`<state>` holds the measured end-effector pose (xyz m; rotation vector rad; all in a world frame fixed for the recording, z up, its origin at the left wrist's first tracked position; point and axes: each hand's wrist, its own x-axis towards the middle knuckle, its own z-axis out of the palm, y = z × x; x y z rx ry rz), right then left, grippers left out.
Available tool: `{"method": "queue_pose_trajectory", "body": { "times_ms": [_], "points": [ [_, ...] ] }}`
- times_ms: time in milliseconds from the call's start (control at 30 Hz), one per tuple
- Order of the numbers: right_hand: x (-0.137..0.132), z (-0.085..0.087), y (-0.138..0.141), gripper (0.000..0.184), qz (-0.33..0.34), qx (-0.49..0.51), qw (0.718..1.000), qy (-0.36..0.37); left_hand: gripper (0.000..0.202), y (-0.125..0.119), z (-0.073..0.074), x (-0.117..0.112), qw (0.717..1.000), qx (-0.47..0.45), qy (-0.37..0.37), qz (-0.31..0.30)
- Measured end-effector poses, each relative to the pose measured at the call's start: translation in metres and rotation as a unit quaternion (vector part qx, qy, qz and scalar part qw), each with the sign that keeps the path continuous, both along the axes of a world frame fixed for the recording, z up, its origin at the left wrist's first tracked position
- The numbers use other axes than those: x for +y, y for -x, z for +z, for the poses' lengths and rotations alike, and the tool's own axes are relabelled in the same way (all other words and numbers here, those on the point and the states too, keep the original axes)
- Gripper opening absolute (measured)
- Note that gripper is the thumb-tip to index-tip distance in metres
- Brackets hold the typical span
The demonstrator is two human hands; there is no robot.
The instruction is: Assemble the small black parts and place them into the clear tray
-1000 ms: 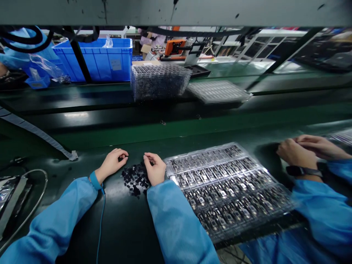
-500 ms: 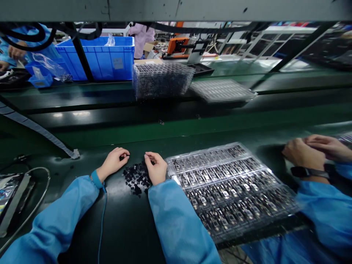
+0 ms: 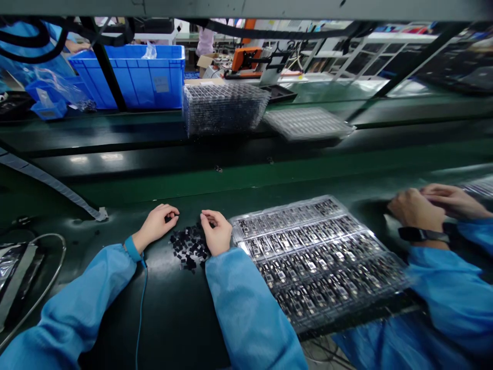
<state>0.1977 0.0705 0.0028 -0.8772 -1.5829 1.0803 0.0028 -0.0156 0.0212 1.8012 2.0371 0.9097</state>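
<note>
My left hand [image 3: 157,224], with a blue wrist strap [image 3: 132,248], is at the upper left of a pile of small black square pieces [image 3: 188,245]. Its thumb and fingers are curled into a pinch, and whatever lies between them is too small to make out. On the pile's right side, my right hand [image 3: 216,234] also pinches, its fingertips near the black pieces; I cannot make out what they hold. Just right of that hand lies a clear plastic tray [image 3: 283,209] filled with rows of small electronic parts, partly covered at its left edge by my sleeve.
At right, a co-worker's hands [image 3: 418,210] are together beyond the tray. A stack of clear trays [image 3: 225,110], a single tray [image 3: 310,123] and a blue bin [image 3: 154,77] stand behind. A blue cord [image 3: 140,313] runs from my wrist strap.
The whole view has shifted slightly, so things appear a little higher and further left. Both my hands keep nearly the same pinched pose beside the black pieces.
</note>
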Motion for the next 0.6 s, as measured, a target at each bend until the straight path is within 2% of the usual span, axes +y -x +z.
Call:
{"method": "queue_pose_trajectory", "body": {
  "times_ms": [600],
  "points": [
    [0.0005, -0.0035, 0.0001, 0.013, 0.001, -0.002, 1.0, -0.002, 0.013, -0.0007, -0.0009, -0.0009, 1.0, -0.002, -0.006, 0.003]
  ]
}}
